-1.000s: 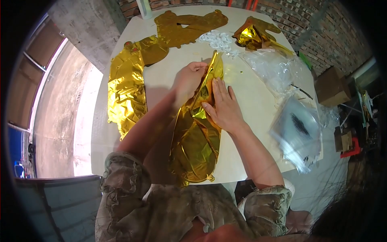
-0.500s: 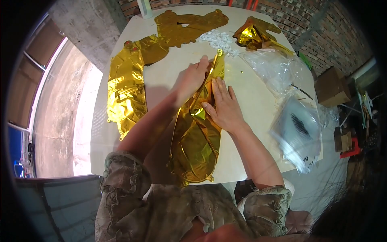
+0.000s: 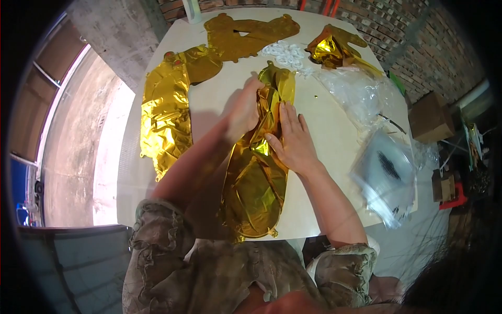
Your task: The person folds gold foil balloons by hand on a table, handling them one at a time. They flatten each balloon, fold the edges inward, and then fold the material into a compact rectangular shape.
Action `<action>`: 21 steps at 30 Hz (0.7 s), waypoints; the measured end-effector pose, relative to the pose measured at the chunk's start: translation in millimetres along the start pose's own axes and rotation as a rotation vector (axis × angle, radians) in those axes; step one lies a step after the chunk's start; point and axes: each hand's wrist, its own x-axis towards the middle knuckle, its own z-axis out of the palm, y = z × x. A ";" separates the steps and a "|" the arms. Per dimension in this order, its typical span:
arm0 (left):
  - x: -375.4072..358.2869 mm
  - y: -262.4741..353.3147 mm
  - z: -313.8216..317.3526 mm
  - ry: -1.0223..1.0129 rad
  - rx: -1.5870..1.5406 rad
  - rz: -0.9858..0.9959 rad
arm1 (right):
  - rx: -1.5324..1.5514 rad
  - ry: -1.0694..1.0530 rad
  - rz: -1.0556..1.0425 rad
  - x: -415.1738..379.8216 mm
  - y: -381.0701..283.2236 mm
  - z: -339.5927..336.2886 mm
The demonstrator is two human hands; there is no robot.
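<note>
A deflated gold foil balloon (image 3: pixel 254 193) lies lengthwise on the table in front of me, creased and partly folded at its middle. My left hand (image 3: pixel 246 109) is at its upper left side, with the fingers curled round the foil edge and partly hidden by it. My right hand (image 3: pixel 295 138) rests flat on the right edge of the foil, fingers stretched out and thumb pointing left across it. The balloon's far end spreads out beyond both hands.
Other flat gold foil balloons lie at the left (image 3: pixel 166 115), the back (image 3: pixel 246 36) and the back right (image 3: pixel 329 49). White coiled pieces (image 3: pixel 286 55) sit at the back. Clear plastic film (image 3: pixel 355 94) and a stack of clear bags (image 3: pixel 384 167) occupy the table's right side.
My left hand has come down and slightly left, its fingers curling onto the foil. The balloon's narrow folded far end has opened out wider. My right hand stays nearly in place.
</note>
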 end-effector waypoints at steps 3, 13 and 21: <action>8.2 -7.4 -14.1 0.047 0.002 0.075 | 0.005 -0.001 0.001 0.1 -0.6 -1.1; 26.6 -2.6 -49.1 0.152 0.209 -0.016 | 0.005 0.007 -0.005 0.0 -0.6 1.1; 27.4 -17.7 -57.5 0.010 0.147 0.011 | 0.023 -0.003 0.003 0.5 -1.9 -1.6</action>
